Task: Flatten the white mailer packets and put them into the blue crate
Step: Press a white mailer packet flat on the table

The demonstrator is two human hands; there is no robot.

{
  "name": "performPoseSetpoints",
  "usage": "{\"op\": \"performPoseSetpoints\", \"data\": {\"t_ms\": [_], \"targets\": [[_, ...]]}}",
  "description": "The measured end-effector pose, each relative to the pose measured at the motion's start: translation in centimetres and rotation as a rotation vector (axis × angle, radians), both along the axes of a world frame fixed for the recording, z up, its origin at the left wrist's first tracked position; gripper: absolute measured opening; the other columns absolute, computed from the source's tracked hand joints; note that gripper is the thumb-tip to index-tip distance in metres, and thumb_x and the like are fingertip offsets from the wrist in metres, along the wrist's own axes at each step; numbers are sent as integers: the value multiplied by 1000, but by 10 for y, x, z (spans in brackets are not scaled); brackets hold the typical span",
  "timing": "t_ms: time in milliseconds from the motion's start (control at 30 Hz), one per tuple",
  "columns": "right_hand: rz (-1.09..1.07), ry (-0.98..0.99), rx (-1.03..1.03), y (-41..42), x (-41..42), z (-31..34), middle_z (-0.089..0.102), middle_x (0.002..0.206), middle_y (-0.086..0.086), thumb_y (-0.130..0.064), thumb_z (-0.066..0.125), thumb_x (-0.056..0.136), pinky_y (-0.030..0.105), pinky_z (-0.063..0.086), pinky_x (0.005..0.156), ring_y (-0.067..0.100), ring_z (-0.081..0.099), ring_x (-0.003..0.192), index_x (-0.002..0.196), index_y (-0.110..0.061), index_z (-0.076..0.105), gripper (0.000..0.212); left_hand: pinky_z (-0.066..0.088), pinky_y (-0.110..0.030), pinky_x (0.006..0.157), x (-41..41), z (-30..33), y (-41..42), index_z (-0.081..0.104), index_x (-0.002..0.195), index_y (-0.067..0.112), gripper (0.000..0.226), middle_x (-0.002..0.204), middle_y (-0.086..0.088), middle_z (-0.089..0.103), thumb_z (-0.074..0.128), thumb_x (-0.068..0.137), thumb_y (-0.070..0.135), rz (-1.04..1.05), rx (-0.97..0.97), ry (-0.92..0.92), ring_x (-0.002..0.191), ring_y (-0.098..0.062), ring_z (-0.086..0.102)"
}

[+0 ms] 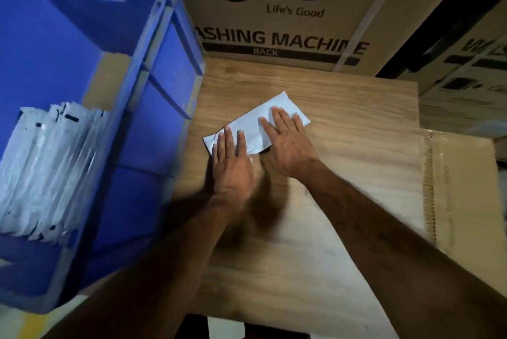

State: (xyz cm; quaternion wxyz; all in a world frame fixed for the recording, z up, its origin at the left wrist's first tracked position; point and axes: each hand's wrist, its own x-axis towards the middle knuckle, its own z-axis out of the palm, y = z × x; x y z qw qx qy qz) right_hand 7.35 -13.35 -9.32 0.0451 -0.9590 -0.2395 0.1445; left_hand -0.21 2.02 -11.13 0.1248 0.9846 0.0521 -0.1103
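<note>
A white mailer packet (pixel 252 123) lies slantwise on the wooden board (pixel 343 152). My left hand (pixel 233 163) presses flat on its lower left end, fingers straight. My right hand (pixel 288 144) presses flat on its upper right half, fingers spread. The blue crate (pixel 153 69) stands at the left, beside the board. Inside it a stack of several white mailer packets (pixel 52 168) stands on edge, leaning against the left wall.
A large LG washing machine carton (pixel 288 9) walls off the back edge of the board. More cartons (pixel 466 69) stand at the right. A flat piece of corrugated cardboard (pixel 461 190) lies under the board's right side.
</note>
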Motion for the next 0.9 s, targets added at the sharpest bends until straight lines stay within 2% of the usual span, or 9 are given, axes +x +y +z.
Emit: {"op": "performPoseSetpoints", "data": {"t_ms": [100,167,233,367,500,567,700,800,900], "targets": [[-38,-42,15,-4,-18,5,25,163,26,-35,40,92,56,6,125,40,23,152,157,-12,35,69,27,-48,121,-8,-1,16,43,153,11,58,160,-20,35,33,99,30,-146,9,-101,148,-37,34],[-94,-73,93,-15,-43,11,44,151,29,-31,33,82,60,17,122,45,41,141,147,-7,50,71,31,-49,120,-30,2,25,45,152,14,53,160,-18,36,37,101,24,-298,5,-185,148,-35,36],[-128,-110,167,-31,-86,15,49,146,28,-31,40,81,62,24,119,45,46,136,143,-5,54,69,29,-48,121,-62,8,31,45,153,17,53,161,-17,35,39,100,21,-433,15,-226,149,-33,34],[-123,-41,134,-57,-201,8,32,161,23,-32,45,84,56,14,123,41,32,147,156,-11,37,76,19,-45,124,-137,5,40,36,157,24,60,166,-12,27,45,98,18,-613,15,-151,154,-30,23],[-190,77,96,-58,-275,-14,6,168,21,-32,60,82,53,6,123,36,7,156,163,-18,15,93,31,-49,118,-193,-8,39,37,157,22,52,166,-12,26,36,106,28,-683,24,-108,154,-29,23],[-211,87,153,-57,-286,-13,0,169,20,-35,53,83,56,7,124,35,-1,157,163,-17,13,91,33,-50,117,-203,-3,33,39,156,18,52,165,-15,27,34,107,36,-644,-1,-116,153,-30,24],[-331,42,277,-45,-284,0,6,169,18,-39,49,88,54,2,126,31,-2,157,162,-16,21,83,19,-52,124,-189,4,22,33,157,11,59,165,-21,20,36,104,37,-555,15,-129,154,-36,18],[-356,25,257,-29,-279,-9,12,168,21,-32,45,93,58,8,124,32,3,157,160,-14,27,72,21,-52,122,-173,-6,19,31,159,14,64,166,-22,19,34,102,42,-480,92,-27,154,-36,21],[-353,33,223,-24,-278,-23,11,167,22,-30,42,97,61,11,122,34,5,157,161,-14,24,69,22,-52,122,-173,-15,16,30,159,16,66,167,-18,18,32,101,46,-449,100,30,154,-33,21]]}}
